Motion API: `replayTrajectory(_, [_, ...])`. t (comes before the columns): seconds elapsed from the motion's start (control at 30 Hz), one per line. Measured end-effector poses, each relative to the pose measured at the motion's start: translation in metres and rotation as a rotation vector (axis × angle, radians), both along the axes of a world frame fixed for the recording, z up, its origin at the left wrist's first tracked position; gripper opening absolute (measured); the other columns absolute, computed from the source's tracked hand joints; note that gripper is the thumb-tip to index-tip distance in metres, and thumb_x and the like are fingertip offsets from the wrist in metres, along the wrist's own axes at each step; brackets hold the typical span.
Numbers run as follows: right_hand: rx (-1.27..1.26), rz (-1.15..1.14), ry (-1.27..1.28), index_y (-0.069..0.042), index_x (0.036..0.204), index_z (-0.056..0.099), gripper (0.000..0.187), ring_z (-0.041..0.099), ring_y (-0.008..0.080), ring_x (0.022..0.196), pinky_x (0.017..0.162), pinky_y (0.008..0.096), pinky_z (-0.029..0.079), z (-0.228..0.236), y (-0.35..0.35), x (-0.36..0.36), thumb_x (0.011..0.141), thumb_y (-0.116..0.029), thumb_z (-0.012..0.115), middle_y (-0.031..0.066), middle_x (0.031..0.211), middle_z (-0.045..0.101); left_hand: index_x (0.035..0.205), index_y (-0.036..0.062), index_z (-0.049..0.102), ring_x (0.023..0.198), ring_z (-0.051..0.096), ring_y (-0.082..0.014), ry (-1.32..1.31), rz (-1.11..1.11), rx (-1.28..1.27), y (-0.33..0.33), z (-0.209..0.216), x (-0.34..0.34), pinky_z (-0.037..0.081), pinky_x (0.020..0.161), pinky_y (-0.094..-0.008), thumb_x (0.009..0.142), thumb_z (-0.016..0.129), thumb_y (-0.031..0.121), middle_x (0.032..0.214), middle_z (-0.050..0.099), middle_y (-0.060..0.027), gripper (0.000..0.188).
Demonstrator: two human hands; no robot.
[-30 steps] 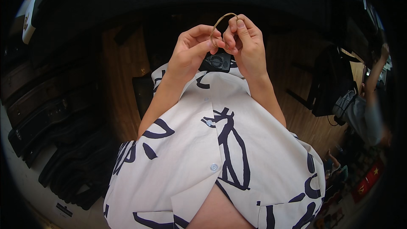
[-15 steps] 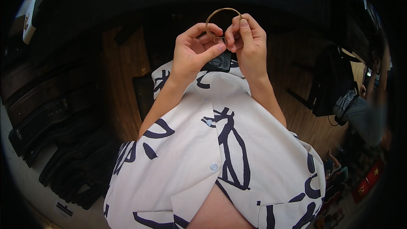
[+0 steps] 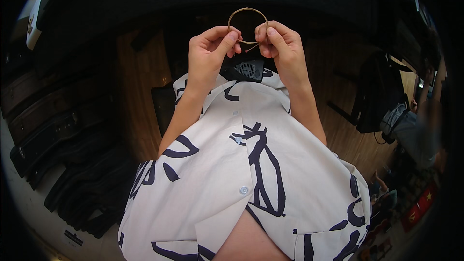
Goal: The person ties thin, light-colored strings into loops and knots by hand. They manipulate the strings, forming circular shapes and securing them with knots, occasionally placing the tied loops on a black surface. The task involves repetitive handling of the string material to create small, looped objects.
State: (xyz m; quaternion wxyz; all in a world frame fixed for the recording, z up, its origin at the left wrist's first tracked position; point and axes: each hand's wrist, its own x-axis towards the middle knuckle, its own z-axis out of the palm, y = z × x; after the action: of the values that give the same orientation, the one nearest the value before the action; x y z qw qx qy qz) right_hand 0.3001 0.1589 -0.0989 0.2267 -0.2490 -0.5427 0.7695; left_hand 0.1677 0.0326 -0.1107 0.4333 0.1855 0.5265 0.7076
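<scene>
A thin coil of bronze-coloured wire (image 3: 247, 11), like a wound instrument string, forms a small ring above my fingers. My left hand (image 3: 209, 53) pinches its left end between thumb and forefinger. My right hand (image 3: 282, 48) pinches the right end, where a tiny red ball end shows. Both hands are raised close together in front of my chest. Below them hangs a small black device (image 3: 246, 70) with a round grille, at the collar of my white shirt with dark line patterns (image 3: 251, 174).
Dark instrument cases (image 3: 58, 130) are stacked at the left on the floor. A wooden panel (image 3: 140, 87) stands behind my left arm. A black stand or chair (image 3: 377, 101) is at the right, with another person (image 3: 420, 125) beside it.
The wire ring has widened and come up more upright above my fingers. My two hands have moved slightly apart while both keep their pinch on it.
</scene>
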Motion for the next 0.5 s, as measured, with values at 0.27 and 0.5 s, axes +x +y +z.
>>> replayTrajectory(0.27, [0.178, 0.035, -0.129, 0.000, 0.097, 0.061, 0.011, 0.050, 0.0060, 0.067, 0.060, 0.0200, 0.040, 0.007, 0.005, 0.002, 0.093, -0.007, 0.055, 0.0041, 0.091, 0.062, 0.101, -0.0017, 0.073, 0.072, 0.064, -0.0116, 0.312, 0.026, -0.082, 0.001, -0.005, -0.001, 0.047, 0.061, -0.0238, 0.090, 0.070, 0.007, 0.087, 0.071, -0.0060, 0.014])
replayTrajectory(0.5, [0.622, 0.322, -0.475, 0.000, 0.097, 0.068, 0.011, 0.051, 0.0050, 0.055, 0.051, 0.0222, 0.039, 0.021, 0.012, 0.004, 0.088, -0.004, 0.063, 0.0030, 0.063, 0.061, 0.092, 0.0047, 0.074, 0.072, 0.062, -0.0226, 1.156, -0.193, -0.207, -0.003, 0.011, -0.008, 0.052, 0.063, -0.0337, 0.079, 0.072, 0.002, 0.080, 0.064, -0.0063, 0.013])
